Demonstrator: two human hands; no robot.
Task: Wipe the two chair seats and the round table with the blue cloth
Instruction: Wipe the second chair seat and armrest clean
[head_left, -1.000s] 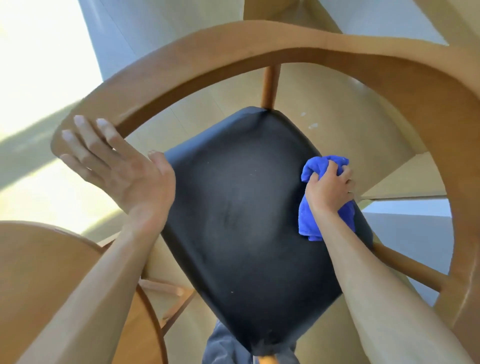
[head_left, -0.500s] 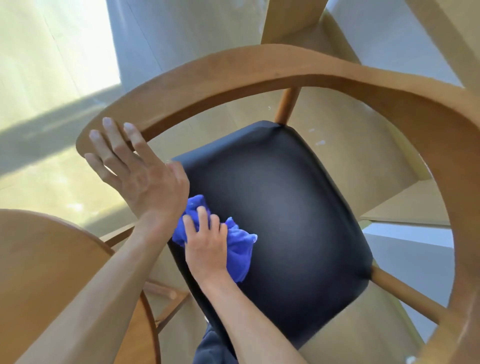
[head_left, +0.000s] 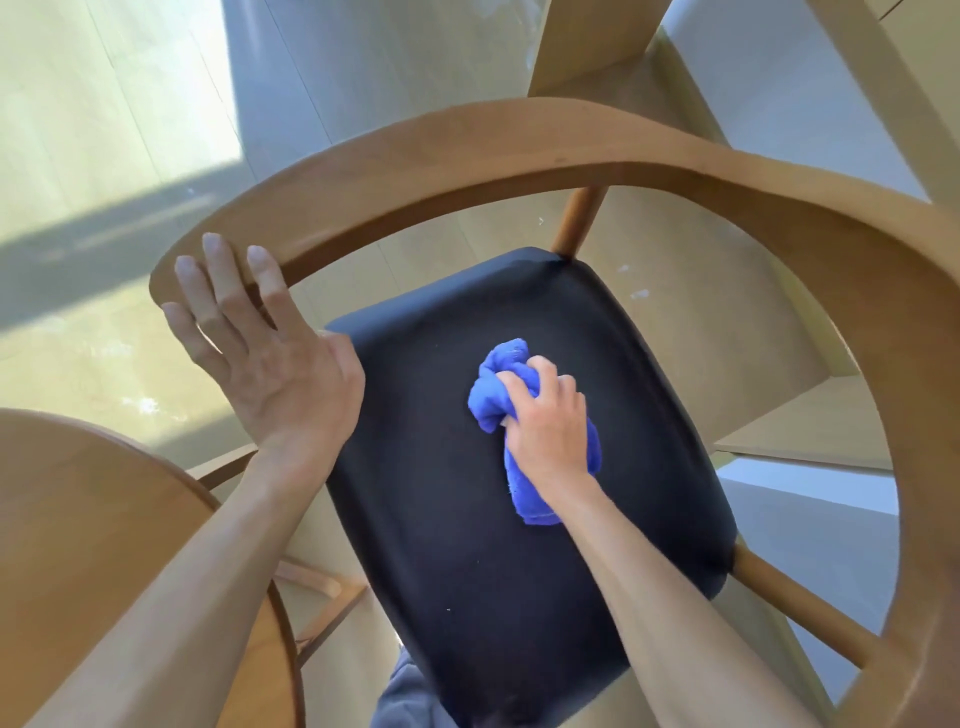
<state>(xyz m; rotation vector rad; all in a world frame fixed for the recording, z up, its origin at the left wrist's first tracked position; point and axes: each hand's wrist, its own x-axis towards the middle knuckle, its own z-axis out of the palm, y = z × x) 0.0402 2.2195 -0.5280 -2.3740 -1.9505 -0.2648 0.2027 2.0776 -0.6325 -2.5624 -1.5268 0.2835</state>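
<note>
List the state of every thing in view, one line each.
blue cloth: bunched up, pressed on the seat near its middle.
right hand: grips the cloth.
left hand: fingers straight, rests on the end of the armrest.
chair seat: black, a few pale specks near the front.
curved wooden armrest: steadied by the left hand.
round table: only its edge shows, bare there.

Your right hand (head_left: 548, 431) is gripping the blue cloth (head_left: 498, 395) against the black chair seat (head_left: 457, 545); your left hand (head_left: 270, 358) is resting flat on the wooden armrest (head_left: 467, 150).
</note>
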